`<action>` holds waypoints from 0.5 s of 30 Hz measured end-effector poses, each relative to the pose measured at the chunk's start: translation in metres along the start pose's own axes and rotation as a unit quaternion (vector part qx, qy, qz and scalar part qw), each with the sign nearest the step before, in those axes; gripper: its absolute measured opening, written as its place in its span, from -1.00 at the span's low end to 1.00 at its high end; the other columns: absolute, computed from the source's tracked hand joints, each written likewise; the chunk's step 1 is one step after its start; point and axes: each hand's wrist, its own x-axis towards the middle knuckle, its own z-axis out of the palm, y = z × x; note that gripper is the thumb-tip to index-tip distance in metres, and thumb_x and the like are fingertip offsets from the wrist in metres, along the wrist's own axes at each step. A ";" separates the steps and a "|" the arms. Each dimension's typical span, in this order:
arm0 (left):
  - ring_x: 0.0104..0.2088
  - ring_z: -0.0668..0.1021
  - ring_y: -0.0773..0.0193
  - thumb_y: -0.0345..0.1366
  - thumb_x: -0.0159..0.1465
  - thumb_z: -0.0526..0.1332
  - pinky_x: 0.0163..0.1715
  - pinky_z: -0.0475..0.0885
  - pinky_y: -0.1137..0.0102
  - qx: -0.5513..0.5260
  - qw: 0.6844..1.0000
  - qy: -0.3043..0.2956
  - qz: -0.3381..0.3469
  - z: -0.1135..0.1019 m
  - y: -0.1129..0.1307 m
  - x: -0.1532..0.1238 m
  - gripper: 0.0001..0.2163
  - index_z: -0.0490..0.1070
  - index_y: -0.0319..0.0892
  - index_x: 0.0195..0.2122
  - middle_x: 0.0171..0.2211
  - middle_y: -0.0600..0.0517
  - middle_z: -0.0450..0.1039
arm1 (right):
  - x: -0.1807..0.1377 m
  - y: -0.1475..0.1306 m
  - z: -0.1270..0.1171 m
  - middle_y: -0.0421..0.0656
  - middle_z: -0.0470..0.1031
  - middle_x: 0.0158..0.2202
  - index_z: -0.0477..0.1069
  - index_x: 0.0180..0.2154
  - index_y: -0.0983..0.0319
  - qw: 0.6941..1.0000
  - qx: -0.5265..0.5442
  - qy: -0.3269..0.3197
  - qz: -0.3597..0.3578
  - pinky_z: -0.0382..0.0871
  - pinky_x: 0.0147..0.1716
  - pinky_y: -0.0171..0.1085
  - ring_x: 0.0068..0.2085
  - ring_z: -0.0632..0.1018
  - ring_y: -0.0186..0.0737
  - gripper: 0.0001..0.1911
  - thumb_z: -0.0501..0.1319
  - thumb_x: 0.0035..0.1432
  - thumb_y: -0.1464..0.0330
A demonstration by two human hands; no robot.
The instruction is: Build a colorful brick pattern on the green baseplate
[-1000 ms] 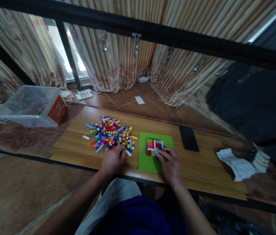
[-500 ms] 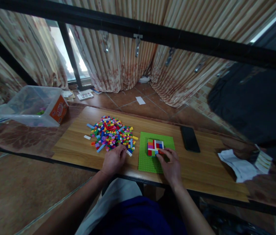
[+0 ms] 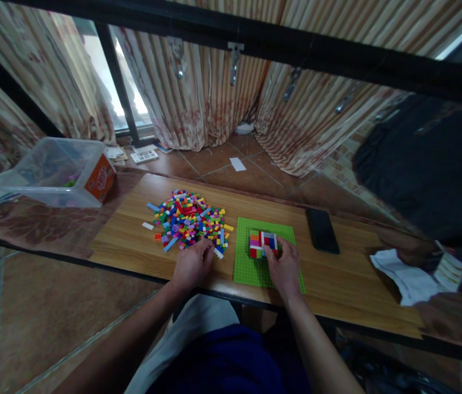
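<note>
A small block of multicoloured toy bricks stands on the green baseplate. My right hand grips its right side, thumb at the front and fingers curled behind the far right corner. Left of the plate lies a loose heap of toy bricks in many colours. My left hand rests at the heap's near edge with its fingers pinched together; whatever is between them is hidden. Just right of those fingertips lies a white brick.
The wooden board carries the bricks and a black phone. Crumpled white paper lies at the right end. A clear plastic bin with an orange label stands at the left. A dark bar crosses above.
My right hand has shifted from the front right corner of the brick block to wrap its right side. The left hand stays by the heap. The whole view has tilted slightly.
</note>
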 end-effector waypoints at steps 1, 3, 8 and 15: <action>-0.34 0.56 0.27 -0.21 0.35 0.02 -0.36 0.28 0.43 0.001 1.000 0.000 -0.003 0.000 0.000 0.000 -0.81 0.39 -0.10 -0.25 -0.35 0.05 0.55 | -0.001 0.000 0.000 0.14 0.41 -0.01 0.37 0.05 0.30 1.000 -0.004 0.000 0.001 0.21 0.04 0.05 0.02 0.38 0.05 -0.41 0.12 0.16 0.01; -0.35 0.56 0.28 -0.21 0.35 0.03 -0.36 0.28 0.43 0.002 1.000 0.001 -0.004 0.000 0.001 0.000 -0.82 0.39 -0.10 -0.24 -0.35 0.05 0.55 | -0.002 0.000 0.001 0.15 0.41 -0.01 0.37 0.06 0.31 1.000 -0.009 0.000 0.003 0.21 0.03 0.04 0.02 0.38 0.05 -0.40 0.12 0.17 0.01; -0.34 0.56 0.28 -0.21 0.35 0.03 -0.36 0.27 0.43 0.001 1.000 0.009 0.011 0.000 0.000 -0.001 -0.82 0.39 -0.10 -0.25 -0.34 0.06 0.55 | -0.006 -0.004 0.004 0.15 0.43 -0.01 0.36 0.08 0.30 1.000 -0.020 0.006 0.016 0.21 0.00 0.05 0.01 0.39 0.07 -0.41 0.11 0.19 0.03; -0.36 0.56 0.29 -0.22 0.36 0.02 -0.38 0.27 0.43 -0.005 1.000 0.007 0.010 0.000 -0.001 -0.001 -0.81 0.39 -0.11 -0.25 -0.36 0.05 0.54 | -0.009 -0.010 0.008 0.13 0.44 0.00 0.38 0.08 0.27 0.999 -0.019 0.020 0.038 0.21 0.00 0.09 0.03 0.39 0.09 -0.43 0.10 0.19 0.03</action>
